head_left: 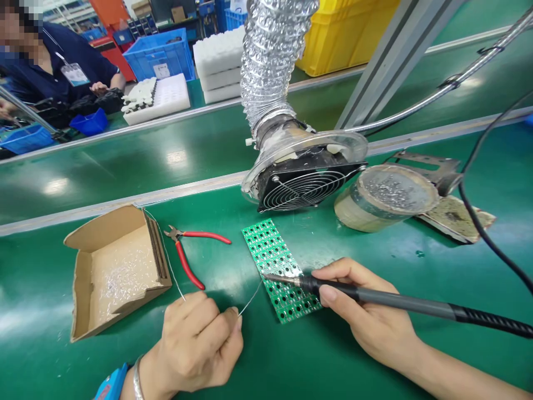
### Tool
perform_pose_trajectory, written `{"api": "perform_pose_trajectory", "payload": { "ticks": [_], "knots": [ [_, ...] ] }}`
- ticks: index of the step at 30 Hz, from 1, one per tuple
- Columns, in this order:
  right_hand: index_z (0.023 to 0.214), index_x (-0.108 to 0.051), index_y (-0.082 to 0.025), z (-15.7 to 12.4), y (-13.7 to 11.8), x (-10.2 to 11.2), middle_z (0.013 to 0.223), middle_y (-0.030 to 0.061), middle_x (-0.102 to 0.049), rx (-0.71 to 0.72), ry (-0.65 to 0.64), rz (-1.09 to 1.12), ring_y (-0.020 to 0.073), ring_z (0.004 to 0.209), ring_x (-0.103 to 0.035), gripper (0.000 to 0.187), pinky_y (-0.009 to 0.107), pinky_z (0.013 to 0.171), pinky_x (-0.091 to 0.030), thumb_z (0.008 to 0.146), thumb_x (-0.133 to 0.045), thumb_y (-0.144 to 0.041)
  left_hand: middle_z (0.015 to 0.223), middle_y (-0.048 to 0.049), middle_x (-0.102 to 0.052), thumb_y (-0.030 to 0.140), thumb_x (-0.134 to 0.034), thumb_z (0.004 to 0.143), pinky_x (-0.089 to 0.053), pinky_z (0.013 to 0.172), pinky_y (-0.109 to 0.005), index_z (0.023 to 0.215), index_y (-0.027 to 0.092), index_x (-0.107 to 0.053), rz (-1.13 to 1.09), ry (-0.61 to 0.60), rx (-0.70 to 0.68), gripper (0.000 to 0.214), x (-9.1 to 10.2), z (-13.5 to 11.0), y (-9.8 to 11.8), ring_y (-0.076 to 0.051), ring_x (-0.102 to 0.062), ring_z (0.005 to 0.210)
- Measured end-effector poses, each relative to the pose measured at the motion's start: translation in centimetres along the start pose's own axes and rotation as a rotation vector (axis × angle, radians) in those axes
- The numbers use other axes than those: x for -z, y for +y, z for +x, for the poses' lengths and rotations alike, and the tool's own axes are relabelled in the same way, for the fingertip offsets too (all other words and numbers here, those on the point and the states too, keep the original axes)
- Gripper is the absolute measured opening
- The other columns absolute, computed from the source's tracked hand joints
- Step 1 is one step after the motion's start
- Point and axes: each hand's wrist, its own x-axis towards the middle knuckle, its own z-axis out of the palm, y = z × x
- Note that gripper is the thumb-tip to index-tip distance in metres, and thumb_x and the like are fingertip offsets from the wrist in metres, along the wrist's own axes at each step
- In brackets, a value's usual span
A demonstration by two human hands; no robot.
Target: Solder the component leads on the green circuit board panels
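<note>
A green circuit board panel [271, 251] with rows of dark round holes lies on the green bench. In my right hand [375, 311] is a soldering iron [387, 298], its fingers closed round the handle and its tip resting at the panel's left edge. My left hand [204, 339] pinches a thin solder wire [251, 299], whose free end reaches the board close to the iron tip. From the back of that hand the wire runs up toward a cardboard box [120, 266]. Red-handled cutters [194, 250] lie spread between the box and the board.
A fume extractor fan [308, 189] on a silver duct [272, 61] hangs behind the board. Right of it stand a tub of solder bits [385, 194] and an iron stand [433, 166]. A black cable [474, 205] loops at right. Across the bench sits a person [58, 61].
</note>
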Motion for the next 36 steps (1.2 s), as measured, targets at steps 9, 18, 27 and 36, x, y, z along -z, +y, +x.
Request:
{"api": "perform_pose_trajectory", "payload": {
  "ticks": [9,18,27,36],
  "knots": [
    [0.089,-0.064,-0.021,-0.4,0.0,0.3,0.056,-0.0022,-0.055,0.01,0.068,0.107,0.0124,0.048,-0.047,0.014,0.023,0.045,-0.039,0.089,-0.061,-0.035,0.054,0.0009,-0.048,0.005,-0.066,0.075,-0.026,0.049,-0.03,0.08,0.013,-0.064,-0.007,-0.005,-0.004,0.01,0.0,-0.1,0.1,-0.013,-0.034,0.052],
    [0.086,-0.063,-0.023,0.0,-0.5,0.2,0.057,-0.0027,-0.057,0.03,0.026,0.096,0.0125,0.048,-0.049,0.008,0.022,0.045,-0.041,0.088,-0.061,-0.031,0.054,0.0008,-0.048,0.006,-0.065,0.076,-0.025,0.049,-0.03,0.078,0.014,-0.064,0.0,-0.022,-0.007,0.008,0.1,-0.1,0.4,-0.013,-0.034,0.053],
    [0.087,-0.065,-0.023,-0.1,-0.5,0.3,0.059,-0.001,-0.059,-0.011,-0.011,0.102,0.0135,0.05,-0.052,0.008,0.024,0.047,-0.043,0.088,-0.062,-0.03,0.053,0.0013,-0.047,0.006,-0.065,0.076,-0.026,0.048,-0.03,0.077,0.014,-0.064,0.015,-0.021,-0.024,0.009,-0.3,0.0,0.2,-0.013,-0.034,0.052],
    [0.085,-0.067,-0.022,-0.2,0.5,0.8,0.059,-0.0008,-0.056,-0.017,0.17,0.306,0.0122,0.049,-0.046,0.016,0.023,0.043,-0.034,0.085,-0.067,-0.038,0.054,0.0001,-0.052,0.006,-0.065,0.078,-0.027,0.048,-0.03,0.079,0.014,-0.064,0.019,-0.01,-0.017,0.008,-0.5,0.4,0.8,-0.013,-0.036,0.051]
  ]
}}
